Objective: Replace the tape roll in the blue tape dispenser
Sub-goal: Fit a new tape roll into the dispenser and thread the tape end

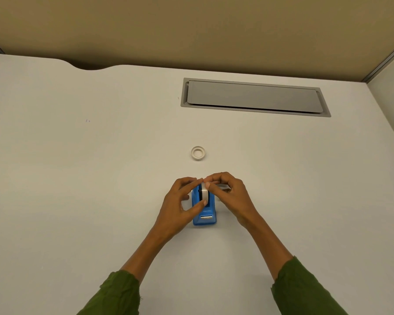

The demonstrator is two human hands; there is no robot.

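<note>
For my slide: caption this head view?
Both hands seat a white tape roll in the blue plastic dispenser.

Head-worn view looks steeply down onto the desk (77, 178).

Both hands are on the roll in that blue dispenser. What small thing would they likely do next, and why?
Probably pull the tape's loose end forward to the metal cutter. A white tape roll already sits upright in the blue dispenser, the right hand pinches at its top, the left hand steadies it, and a thin ring lies apart on the desk.
</note>
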